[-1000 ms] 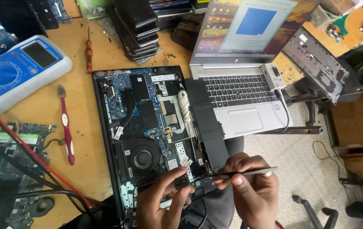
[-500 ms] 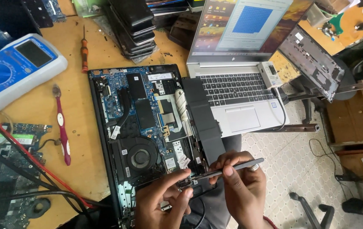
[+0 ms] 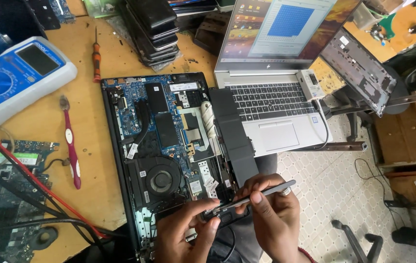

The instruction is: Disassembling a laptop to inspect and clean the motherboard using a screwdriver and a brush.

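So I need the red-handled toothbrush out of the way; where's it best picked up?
Take the toothbrush by the middle of its red handle, coming from above, fingers across its width. It lies flat on the wooden bench, lengthwise away from you, free of the opened laptop.

A single head-worn camera looks steeply down from close above the person's own fingers (image 3: 247, 192), which sit low in the frame; beyond the fingertips the workbench (image 3: 96, 146) fills the upper left, with floor to their right.
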